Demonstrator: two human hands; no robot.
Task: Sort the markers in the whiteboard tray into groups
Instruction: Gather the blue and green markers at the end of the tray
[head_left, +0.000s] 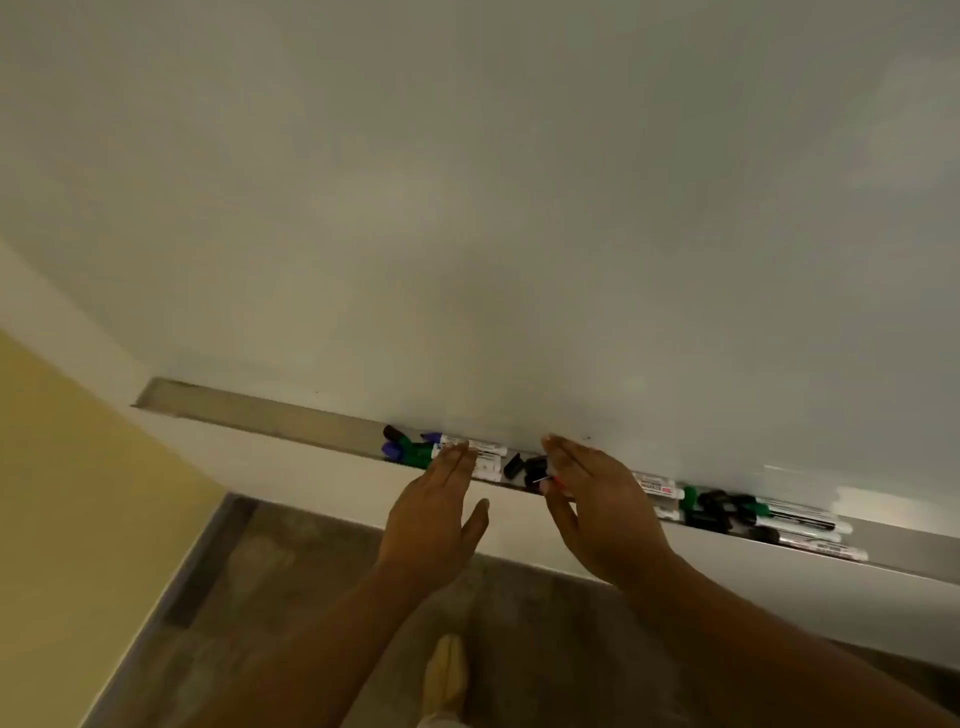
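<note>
A long grey tray (249, 410) runs along the bottom of the whiteboard (519, 208). Several white markers lie in it: a left cluster (415, 451) with purple, green and black caps, loose black caps (527, 467) in the middle, and a right cluster (769, 514) with green and black caps. My left hand (431, 514) reaches with straight fingers, its fingertips touching the white barrels of the left cluster. My right hand (597, 499) lies flat with straight fingers over the tray's middle, hiding the markers under it; a red-tipped marker (553, 484) shows at its thumb.
The tray's left stretch holds nothing. A white ledge (322, 478) fronts the tray. Below are a grey floor (291, 597), a yellow wall (67, 493) at left, and a foot (447, 670).
</note>
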